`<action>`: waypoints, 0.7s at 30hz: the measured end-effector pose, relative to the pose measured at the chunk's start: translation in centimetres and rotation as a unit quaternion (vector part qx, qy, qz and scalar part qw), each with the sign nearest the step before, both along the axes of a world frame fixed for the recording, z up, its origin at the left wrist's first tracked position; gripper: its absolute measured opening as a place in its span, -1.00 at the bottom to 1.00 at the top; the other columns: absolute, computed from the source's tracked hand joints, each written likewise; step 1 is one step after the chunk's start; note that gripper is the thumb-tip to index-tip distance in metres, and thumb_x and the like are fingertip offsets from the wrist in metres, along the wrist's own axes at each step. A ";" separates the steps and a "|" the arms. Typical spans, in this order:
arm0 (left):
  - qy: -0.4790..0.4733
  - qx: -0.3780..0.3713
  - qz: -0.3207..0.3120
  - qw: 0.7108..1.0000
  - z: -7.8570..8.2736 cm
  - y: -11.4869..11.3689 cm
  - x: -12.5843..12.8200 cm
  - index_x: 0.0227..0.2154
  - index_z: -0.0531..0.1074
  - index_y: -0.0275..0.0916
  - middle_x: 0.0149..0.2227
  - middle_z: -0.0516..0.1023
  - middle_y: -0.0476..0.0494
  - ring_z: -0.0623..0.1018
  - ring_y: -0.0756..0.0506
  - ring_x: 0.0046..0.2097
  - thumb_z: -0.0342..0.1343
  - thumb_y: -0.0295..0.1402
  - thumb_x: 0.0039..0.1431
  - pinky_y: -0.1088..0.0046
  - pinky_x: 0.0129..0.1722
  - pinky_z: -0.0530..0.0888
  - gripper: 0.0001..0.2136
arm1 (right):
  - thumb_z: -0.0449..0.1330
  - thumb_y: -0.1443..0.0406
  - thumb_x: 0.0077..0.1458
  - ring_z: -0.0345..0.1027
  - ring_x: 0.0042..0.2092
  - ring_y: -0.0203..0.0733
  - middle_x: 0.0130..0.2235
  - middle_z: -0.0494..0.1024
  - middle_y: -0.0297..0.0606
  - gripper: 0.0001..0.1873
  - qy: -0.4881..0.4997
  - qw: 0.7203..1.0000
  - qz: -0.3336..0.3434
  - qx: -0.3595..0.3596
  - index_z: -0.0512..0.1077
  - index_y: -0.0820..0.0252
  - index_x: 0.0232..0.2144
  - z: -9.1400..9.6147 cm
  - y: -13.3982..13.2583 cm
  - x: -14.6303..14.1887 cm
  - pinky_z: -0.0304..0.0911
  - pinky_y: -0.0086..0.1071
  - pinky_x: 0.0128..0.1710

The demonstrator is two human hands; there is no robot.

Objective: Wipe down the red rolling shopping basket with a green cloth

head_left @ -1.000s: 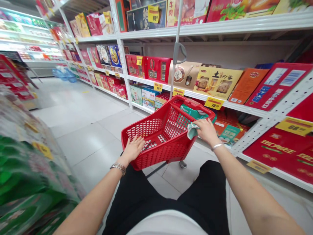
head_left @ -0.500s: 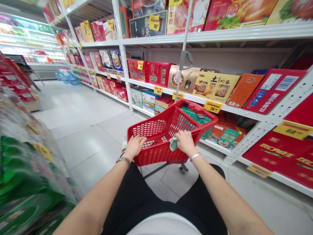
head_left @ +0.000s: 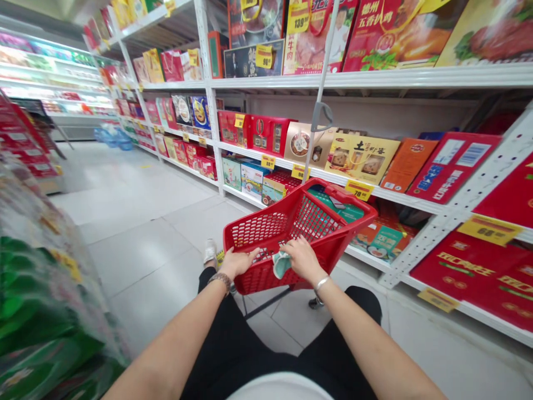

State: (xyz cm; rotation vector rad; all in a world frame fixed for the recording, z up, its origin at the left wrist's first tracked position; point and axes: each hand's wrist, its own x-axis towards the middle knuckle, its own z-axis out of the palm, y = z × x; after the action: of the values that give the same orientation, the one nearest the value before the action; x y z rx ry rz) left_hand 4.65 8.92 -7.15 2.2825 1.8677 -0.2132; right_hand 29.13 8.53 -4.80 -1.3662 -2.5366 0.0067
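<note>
A red plastic shopping cart [head_left: 266, 278] with perforated sides stands tilted in front of my knees. My left hand [head_left: 238, 262] is at its near rim on the left, fingers stretched out toward the basket and not wrapped round anything. A pale green cloth [head_left: 282, 265] hangs from my right hand [head_left: 303, 256], pinched in its fingers over the same rim further right. Below the basket, a caster wheel [head_left: 316, 303] shows beside my right leg.
White shelving [head_left: 375, 78] with boxed goods and yellow price tags [head_left: 358, 190] runs along the right. A thin pole with a grey handle [head_left: 322, 116] rises behind the cart. Green packages [head_left: 41, 311] are stacked close on my left. Tiled floor [head_left: 137, 233] leads to a lit display case [head_left: 66, 105].
The cloth and my right hand have shifted left along the rim. My left hand has moved slightly right, its fingers reaching further inward. The view has tilted up a little.
</note>
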 end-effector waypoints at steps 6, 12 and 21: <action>-0.023 0.004 0.004 1.000 0.5 -3.3 5.9 0.30 0.22 0.08 0.04 0.62 -0.20 0.58 -0.27 0.07 -0.33 -0.24 0.41 -0.21 0.27 0.08 -0.52 | 0.09 0.47 0.14 0.33 0.00 -0.08 -0.09 0.56 -0.19 -0.63 0.056 0.996 -0.058 0.026 0.55 0.06 -0.10 -1.2 2.1 5.0 -0.11 -0.03 0.29; -0.217 -0.007 -0.003 0.976 -0.7 -6.0 12.3 0.27 0.29 -0.05 0.34 0.28 -0.17 0.23 -0.23 0.37 -0.37 -0.06 0.41 -0.09 0.34 0.06 -0.47 | 0.02 0.56 -0.03 0.31 0.03 -0.06 -0.11 0.56 -0.13 -0.53 0.133 0.985 -0.097 0.060 0.56 0.14 -0.17 -3.0 1.9 8.6 0.03 -0.07 0.23; -0.162 0.203 -0.168 0.951 1.4 0.3 6.9 0.11 0.46 -0.18 0.29 0.36 -0.23 0.20 -0.22 0.38 -0.11 -0.13 0.39 -0.05 0.39 -0.01 -0.59 | -0.04 0.58 -0.13 0.25 0.18 -0.02 -0.03 0.55 -0.20 -0.42 0.134 0.984 -0.118 -0.001 0.56 0.07 -0.17 -4.9 -7.4 8.2 -0.15 0.05 0.34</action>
State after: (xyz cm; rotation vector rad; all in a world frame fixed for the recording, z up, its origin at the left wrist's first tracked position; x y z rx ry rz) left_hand 11.50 9.27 -5.70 2.6870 1.4517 0.5229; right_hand 37.37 1.10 -9.69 -1.5443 -2.1469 0.1381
